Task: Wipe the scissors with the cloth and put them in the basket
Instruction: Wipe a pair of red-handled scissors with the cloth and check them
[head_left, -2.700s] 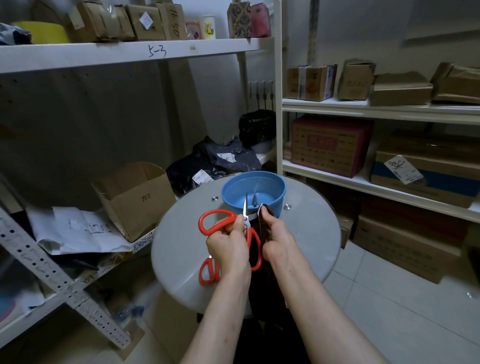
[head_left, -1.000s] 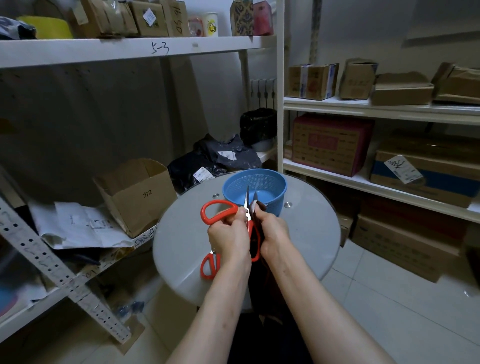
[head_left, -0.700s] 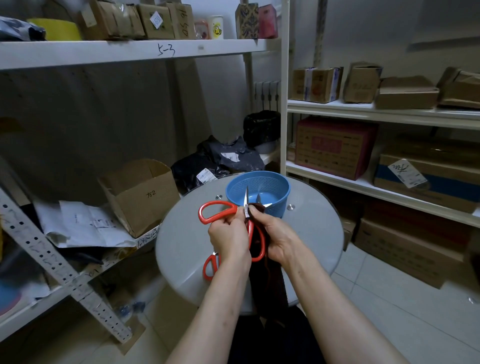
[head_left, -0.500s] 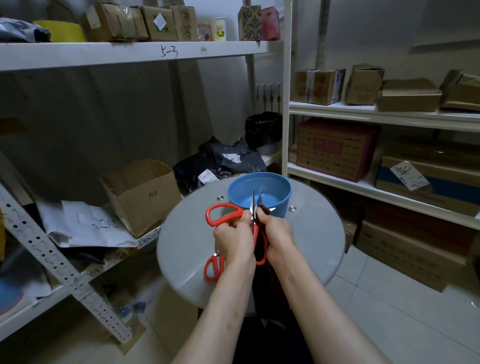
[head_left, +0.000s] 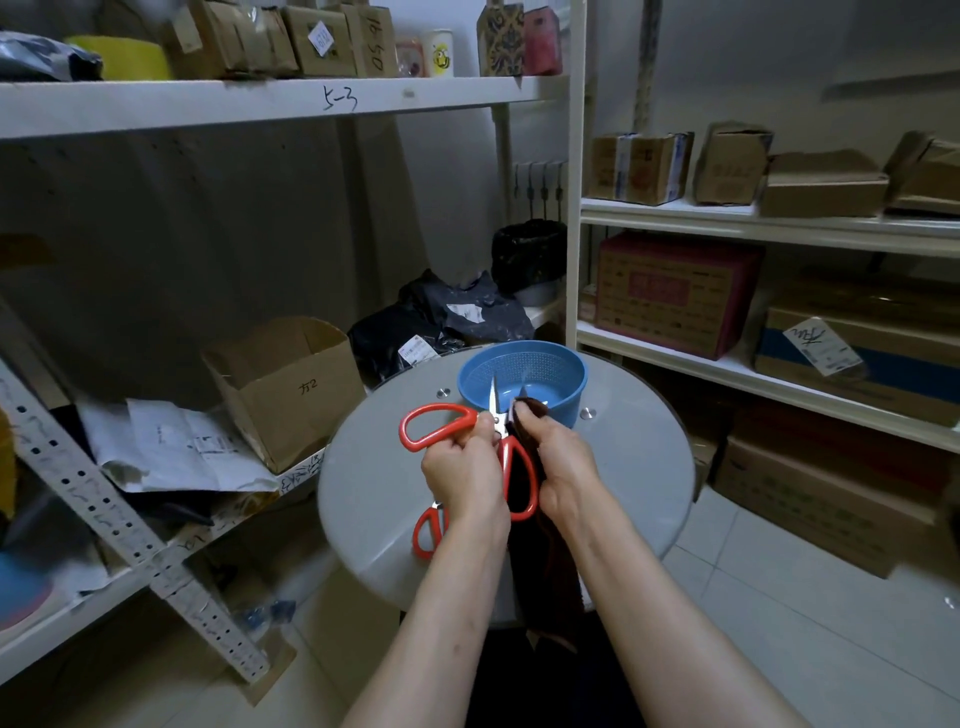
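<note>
The left hand (head_left: 462, 467) grips open scissors (head_left: 493, 402) at the pivot, and the right hand (head_left: 558, 457) pinches the cloth (head_left: 545, 571) round one blade, just before the single blue basket (head_left: 574, 395). A second pair (head_left: 420, 535) lies near the front edge of the round table (head_left: 634, 478), with room on its right half.

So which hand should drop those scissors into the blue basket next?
Left. The left hand grips the scissors, blades pointing toward the basket just ahead; the right hand holds the cloth.

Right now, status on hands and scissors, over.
Left hand grips scissors, opened. Right hand pinches cloth against them. Basket just beyond, path clear. Second scissors on table.
</note>
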